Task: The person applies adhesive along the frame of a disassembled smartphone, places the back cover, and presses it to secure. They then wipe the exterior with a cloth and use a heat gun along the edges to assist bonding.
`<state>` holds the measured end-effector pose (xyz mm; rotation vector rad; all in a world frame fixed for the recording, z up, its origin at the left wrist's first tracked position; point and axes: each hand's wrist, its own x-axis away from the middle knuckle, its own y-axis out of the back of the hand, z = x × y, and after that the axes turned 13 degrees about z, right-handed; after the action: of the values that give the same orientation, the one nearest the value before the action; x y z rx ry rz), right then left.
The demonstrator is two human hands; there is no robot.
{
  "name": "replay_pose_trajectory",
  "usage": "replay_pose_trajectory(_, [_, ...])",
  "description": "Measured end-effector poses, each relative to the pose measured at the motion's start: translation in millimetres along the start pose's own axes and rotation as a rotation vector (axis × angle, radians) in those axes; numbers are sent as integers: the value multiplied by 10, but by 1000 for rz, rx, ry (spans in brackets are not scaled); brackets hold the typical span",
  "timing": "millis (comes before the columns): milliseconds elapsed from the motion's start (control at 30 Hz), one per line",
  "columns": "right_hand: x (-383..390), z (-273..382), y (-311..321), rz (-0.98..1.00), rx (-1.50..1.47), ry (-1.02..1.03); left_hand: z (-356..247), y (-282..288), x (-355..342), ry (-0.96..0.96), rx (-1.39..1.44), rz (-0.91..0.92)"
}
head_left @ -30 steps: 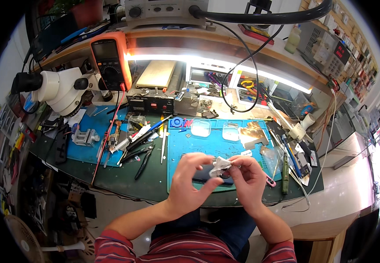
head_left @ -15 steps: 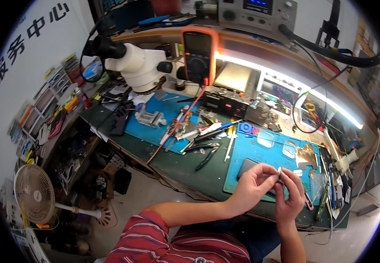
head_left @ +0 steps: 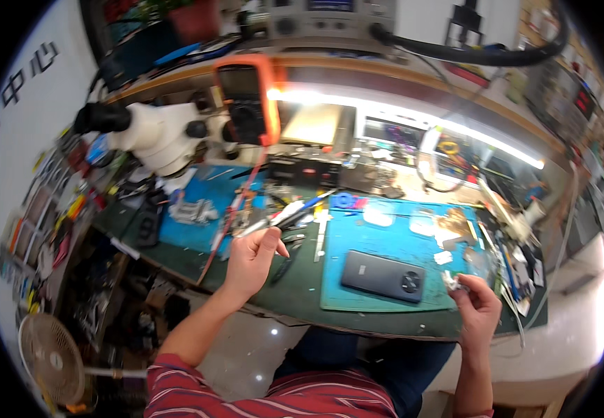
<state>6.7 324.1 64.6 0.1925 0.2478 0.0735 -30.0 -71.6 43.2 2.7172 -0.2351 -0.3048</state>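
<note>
1. Here's the right hand (head_left: 477,306), at the blue mat's right-hand lower corner, thumb and fingers pinched narrow on a crumpled piece of thin white tissue (head_left: 450,281) poking out toward the left.
2. Across to the left hand (head_left: 250,266): it's over the dark green tabletop (head_left: 305,296), off the mat, fingers curled, thumb uppermost. Motion blurs it, so I cannot tell whether it grips anything.
3. Just beyond that hand, a slim black-handled tool (head_left: 293,221) lies slanted among pens and other tools; contact is impossible to judge.
4. Between the hands, touched by neither, a dark grey smartphone with a round black camera block (head_left: 383,276) lies back up on the flat blue work mat (head_left: 347,237), camera end toward the right hand.
5. Farther up the mat: two clear shallow plastic trays (head_left: 378,214), and right of them an irregular gold-coloured sheet (head_left: 455,224).
6. Off to the left, a white-bodied microscope with black eyepieces (head_left: 159,132); beside it, an orange-framed multimeter (head_left: 245,104) stands upright.
</note>
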Motion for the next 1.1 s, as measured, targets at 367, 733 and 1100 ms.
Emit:
replay_pose_trajectory(367, [305,52,335,-179,-366,-134,-277,-1833,-2674,-445,-507,226])
replay_pose_trajectory(733, [360,-34,462,-193,-410,-236,-397,-1681,-2304,-426,-505,320])
replay_pose_trajectory(1100, [129,-138,-68,174,-723,-431,-988,-869,-447,-354,-638,633])
